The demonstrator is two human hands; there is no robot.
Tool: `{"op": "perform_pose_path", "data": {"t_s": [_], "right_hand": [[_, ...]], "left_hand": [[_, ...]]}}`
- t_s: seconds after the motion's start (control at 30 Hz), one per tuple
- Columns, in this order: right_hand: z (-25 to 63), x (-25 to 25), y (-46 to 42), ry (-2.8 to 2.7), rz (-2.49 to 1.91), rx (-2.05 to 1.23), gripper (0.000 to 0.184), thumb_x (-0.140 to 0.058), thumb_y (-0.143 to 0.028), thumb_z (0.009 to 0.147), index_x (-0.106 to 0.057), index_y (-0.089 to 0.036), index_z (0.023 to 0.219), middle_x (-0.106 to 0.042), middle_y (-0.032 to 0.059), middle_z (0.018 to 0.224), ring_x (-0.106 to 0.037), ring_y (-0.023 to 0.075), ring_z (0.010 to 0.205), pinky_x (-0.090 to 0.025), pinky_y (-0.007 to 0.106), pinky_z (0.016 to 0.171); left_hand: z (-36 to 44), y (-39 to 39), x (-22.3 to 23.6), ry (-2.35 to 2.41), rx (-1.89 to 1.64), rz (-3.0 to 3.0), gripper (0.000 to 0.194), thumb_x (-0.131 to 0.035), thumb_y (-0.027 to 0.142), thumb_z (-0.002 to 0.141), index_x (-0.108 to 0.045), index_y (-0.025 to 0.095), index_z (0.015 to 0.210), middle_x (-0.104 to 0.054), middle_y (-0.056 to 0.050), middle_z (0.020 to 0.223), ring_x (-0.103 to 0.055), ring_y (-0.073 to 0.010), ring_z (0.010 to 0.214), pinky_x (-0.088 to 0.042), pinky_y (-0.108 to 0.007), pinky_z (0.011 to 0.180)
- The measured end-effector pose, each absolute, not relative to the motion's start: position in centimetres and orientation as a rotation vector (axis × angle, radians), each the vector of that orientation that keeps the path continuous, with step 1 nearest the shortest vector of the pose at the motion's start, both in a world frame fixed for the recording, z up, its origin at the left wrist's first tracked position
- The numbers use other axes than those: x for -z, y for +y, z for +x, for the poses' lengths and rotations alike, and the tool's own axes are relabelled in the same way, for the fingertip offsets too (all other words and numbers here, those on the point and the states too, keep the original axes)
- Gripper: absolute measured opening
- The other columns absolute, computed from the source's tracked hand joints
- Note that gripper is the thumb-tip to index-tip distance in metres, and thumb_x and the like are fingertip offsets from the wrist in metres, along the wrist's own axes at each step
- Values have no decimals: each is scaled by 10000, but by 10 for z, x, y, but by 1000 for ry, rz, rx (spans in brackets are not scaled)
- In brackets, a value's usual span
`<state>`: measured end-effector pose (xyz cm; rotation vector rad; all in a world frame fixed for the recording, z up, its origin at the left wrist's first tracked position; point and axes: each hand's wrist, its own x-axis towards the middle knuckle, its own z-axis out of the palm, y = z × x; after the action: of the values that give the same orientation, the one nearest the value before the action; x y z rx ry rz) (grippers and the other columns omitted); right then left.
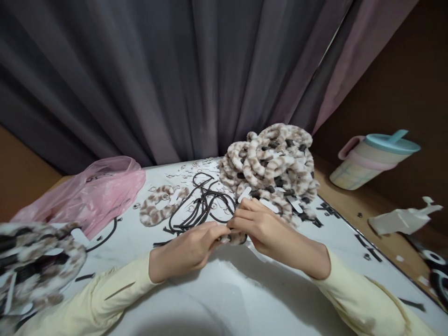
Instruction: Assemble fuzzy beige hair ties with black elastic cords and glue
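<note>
My left hand (pixel 194 246) and my right hand (pixel 268 229) meet above the front middle of the table. Between them they hold a fuzzy white-and-brown spotted loop (pixel 236 237), mostly hidden under the fingers. Both hands are closed, with fingertips pinched together at its upper edge; what exactly the fingertips grip there is covered. Just beyond them lies a tangle of black cords (pixel 199 205). A separate spotted fuzzy loop (pixel 154 207) with a white tag rests left of the cords.
Spotted loops with black bindings and white tags form a tall pile (pixel 269 163) at the back right and another pile (pixel 35 266) at the left. A pink plastic bag (pixel 105 186) lies back left. A lidded cup (pixel 371 161) and white bottle (pixel 402 220) are at right.
</note>
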<state>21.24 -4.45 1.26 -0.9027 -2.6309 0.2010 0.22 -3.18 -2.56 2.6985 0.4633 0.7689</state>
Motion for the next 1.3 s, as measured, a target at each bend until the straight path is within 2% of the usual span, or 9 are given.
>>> {"op": "perform_pose_path", "data": {"t_s": [0.3, 0.53, 0.67, 0.8, 0.87, 0.97, 1.07, 1.17, 1.3], "right_hand": [[220, -27, -44, -2655, -920, -646, 227, -408, 12, 836, -563, -147, 881, -557, 38, 798, -496, 141, 759, -359, 229, 635], [216, -27, -70, -2694, -1282, 258, 211, -433, 25, 699, -470, -182, 684, -488, 20, 672, -413, 121, 472, -196, 287, 446], [209, -22, -79, -2439, -1284, 493, 238, -375, -4, 764, -522, -163, 861, -545, 70, 773, -485, 149, 531, -279, 280, 444], [207, -13, -69, -2375, -1207, 180, 530, -348, -28, 802, -306, -133, 1320, -458, 171, 1261, -531, 235, 1044, -466, 312, 735], [209, -11, -62, -2370, -1214, -22, 601, -362, -31, 797, -221, -125, 1373, -369, 190, 1352, -516, 244, 1086, -475, 335, 769], [214, -19, -59, -2268, -1319, -200, 432, -379, -46, 817, -399, -104, 1245, -499, 194, 1204, -585, 220, 865, -475, 335, 682], [219, -37, -66, -2381, -1170, -495, 181, -416, -75, 857, -571, -149, 916, -614, 87, 863, -568, 178, 749, -451, 296, 679], [220, -48, -73, -2567, -935, -826, 88, -539, -109, 844, -589, -180, 833, -614, 32, 795, -557, 152, 817, -427, 250, 750], [215, -46, -69, -2606, -893, -891, 83, -530, -109, 844, -559, -169, 795, -591, 31, 788, -530, 140, 782, -409, 237, 734]], "left_hand": [[4, -31, 22, 300, -645, 2996, 318, -274, 33, 898, -420, 133, 1162, -571, -52, 760, -472, -162, 671, -399, -269, 654], [9, -40, 23, 270, -651, 3065, 204, -314, 78, 921, -495, 121, 1004, -527, -27, 676, -449, -151, 621, -367, -267, 603], [12, -48, 24, 210, -622, 3111, 209, -318, 107, 930, -523, 122, 972, -531, -26, 653, -465, -148, 614, -371, -271, 590], [14, -52, 24, 122, -710, 3149, 190, -351, 106, 915, -533, 124, 968, -543, -20, 621, -477, -140, 573, -377, -270, 553], [14, -52, 22, 93, -789, 3150, 166, -382, 88, 899, -524, 114, 982, -534, -7, 597, -471, -135, 544, -384, -269, 539], [12, -52, 17, 65, -923, 3140, 150, -405, 80, 884, -510, 99, 990, -553, -14, 607, -486, -141, 547, -402, -273, 541], [11, -51, 13, 61, -979, 3153, 112, -431, 91, 868, -521, 119, 928, -554, -13, 594, -483, -140, 534, -395, -270, 525], [10, -51, 11, 61, -1020, 3172, 97, -447, 98, 857, -524, 146, 888, -527, 6, 545, -444, -129, 485, -376, -269, 493], [9, -50, 7, 27, -1114, 3206, 104, -438, 107, 862, -515, 156, 911, -529, 9, 533, -437, -129, 470, -373, -275, 463]]}}
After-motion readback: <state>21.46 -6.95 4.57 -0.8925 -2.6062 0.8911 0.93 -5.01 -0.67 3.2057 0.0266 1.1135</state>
